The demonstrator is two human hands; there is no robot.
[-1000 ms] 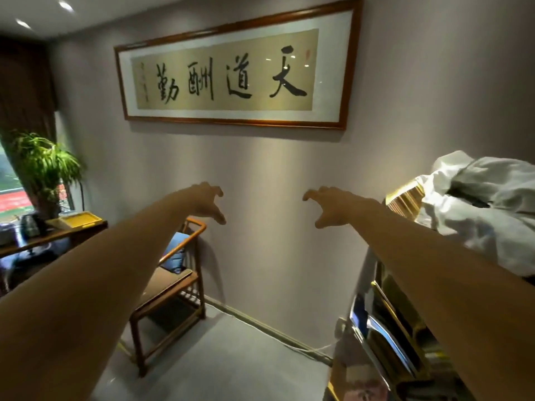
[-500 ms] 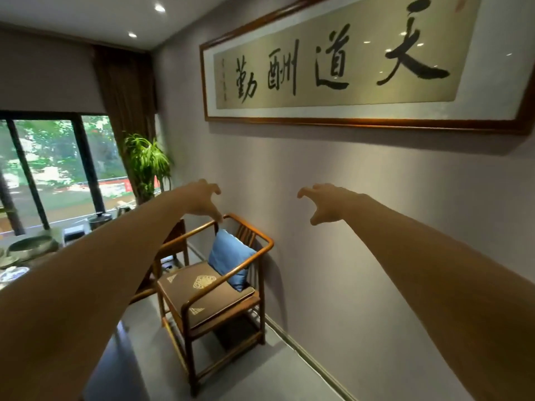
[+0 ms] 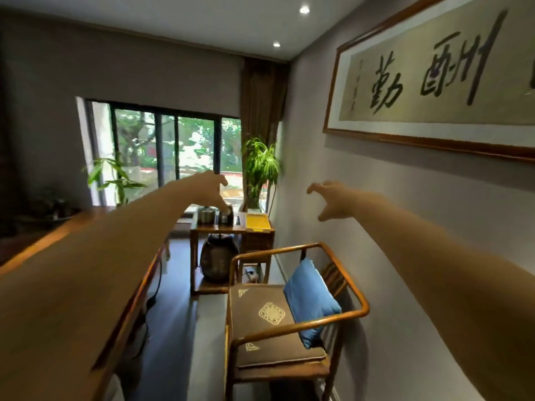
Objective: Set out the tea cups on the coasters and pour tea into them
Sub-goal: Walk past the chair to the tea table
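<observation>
Both my arms stretch straight out in the air at chest height. My left hand (image 3: 209, 189) has its fingers spread and curled, holding nothing. My right hand (image 3: 333, 201) is the same, empty with fingers apart, in front of the grey wall. No tea cups or coasters can be made out. A small wooden side table (image 3: 231, 230) far ahead carries a metal kettle (image 3: 207, 215), a dark pot (image 3: 226, 217) and a yellow tray (image 3: 257, 221). The long wooden tea table's edge (image 3: 127, 302) runs along the left, mostly hidden by my left arm.
A wooden armchair (image 3: 292, 311) with a blue cushion (image 3: 311, 296) stands against the right wall below a framed calligraphy scroll (image 3: 434, 82). A dark round basket (image 3: 218, 263) sits under the side table. Potted plants (image 3: 260, 166) flank the window. A grey floor aisle (image 3: 179, 328) runs between table and chair.
The view has swung left from the wall and shelf to the window end of the room. Both arms stay outstretched with hands empty; chair, side table and window came into view.
</observation>
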